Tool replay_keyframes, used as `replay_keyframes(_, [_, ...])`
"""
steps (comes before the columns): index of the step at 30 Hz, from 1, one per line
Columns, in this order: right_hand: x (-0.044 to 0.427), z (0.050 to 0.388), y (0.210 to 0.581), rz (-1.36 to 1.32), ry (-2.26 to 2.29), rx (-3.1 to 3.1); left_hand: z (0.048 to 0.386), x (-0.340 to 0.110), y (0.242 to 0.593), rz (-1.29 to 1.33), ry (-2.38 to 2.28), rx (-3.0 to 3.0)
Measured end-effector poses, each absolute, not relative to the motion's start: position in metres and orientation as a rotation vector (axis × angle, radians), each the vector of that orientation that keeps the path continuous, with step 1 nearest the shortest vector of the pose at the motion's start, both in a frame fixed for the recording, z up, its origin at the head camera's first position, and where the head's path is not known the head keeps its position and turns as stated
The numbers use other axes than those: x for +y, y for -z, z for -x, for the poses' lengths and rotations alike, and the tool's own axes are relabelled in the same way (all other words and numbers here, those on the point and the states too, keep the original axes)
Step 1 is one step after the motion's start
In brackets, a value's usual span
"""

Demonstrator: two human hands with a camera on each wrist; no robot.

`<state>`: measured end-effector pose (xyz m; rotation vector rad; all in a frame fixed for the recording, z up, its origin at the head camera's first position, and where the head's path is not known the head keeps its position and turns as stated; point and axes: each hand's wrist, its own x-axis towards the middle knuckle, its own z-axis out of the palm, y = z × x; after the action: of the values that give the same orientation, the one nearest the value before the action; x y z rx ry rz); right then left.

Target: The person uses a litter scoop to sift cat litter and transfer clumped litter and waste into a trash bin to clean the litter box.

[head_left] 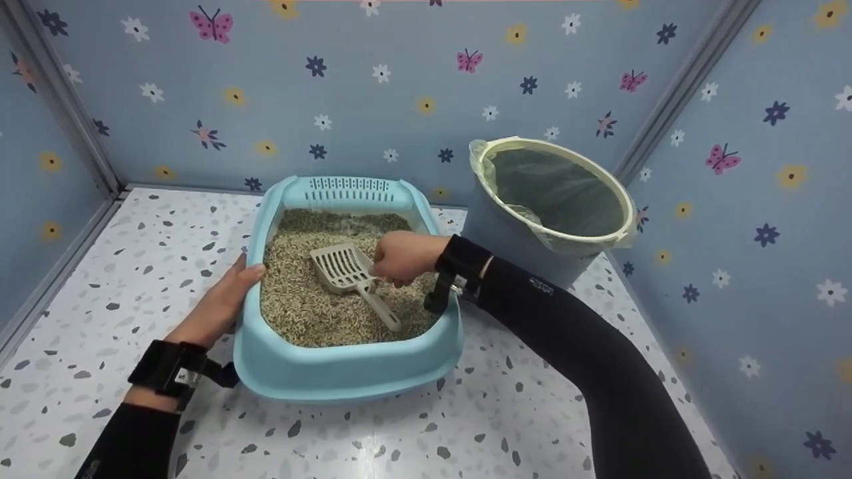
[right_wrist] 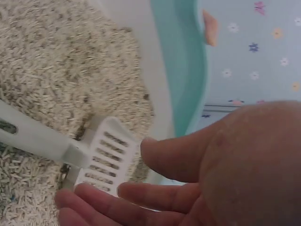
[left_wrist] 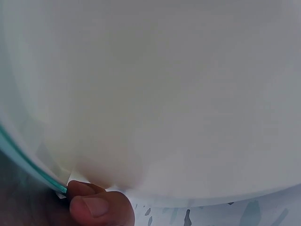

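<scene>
A light blue litter box stands on the floor, filled with pale pellet litter. My left hand grips its left rim, thumb over the top; in the left wrist view the fingertips curl at the rim's underside. On the litter lies a beige slotted litter scoop, its handle pointing to the near right. Just right of the scoop's head hovers my right hand. In the right wrist view its thumb and loosely bent fingers stand apart beside the scoop, holding nothing.
Behind and right of the litter box stands a grey-blue bin lined with a clear bag. Blue patterned wall panels enclose the back and both sides. The floor is white with grey specks.
</scene>
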<state>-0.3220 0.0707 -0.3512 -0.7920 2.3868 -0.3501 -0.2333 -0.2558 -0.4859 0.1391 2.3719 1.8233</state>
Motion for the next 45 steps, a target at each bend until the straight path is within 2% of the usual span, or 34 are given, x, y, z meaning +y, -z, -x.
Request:
replay_keyframes(9, [0.111,0.311,0.318,0.816,0.700,2.504,0.234,-0.257,0.485,-0.159,-1.822,2.360])
replay_keyframes(14, [0.149,0.295,0.322,0.871,0.775,2.704,0.235,-0.257,0.488,-0.149,-1.823,2.362])
replay_keyframes(22, [0.192,0.277,0.366,0.770,0.883,2.934,0.226,-0.255,0.481,-0.093,-1.766,2.376])
replay_keyframes(30, [0.202,0.263,0.436,0.505,0.855,3.050,0.200,-0.250,0.461,-0.058,-1.540,2.348])
replay_keyframes(34, [0.203,0.265,0.465,0.355,1.012,2.936,0.179,-0.241,0.448,-0.110,-1.446,2.355])
replay_keyframes(39, [0.204,0.268,0.486,0.309,1.291,2.772,0.155,-0.226,0.441,-0.272,-1.410,2.522])
replay_keyframes(45, [0.203,0.267,0.494,0.268,1.530,2.590,0.148,-0.215,0.443,-0.202,-1.381,2.666])
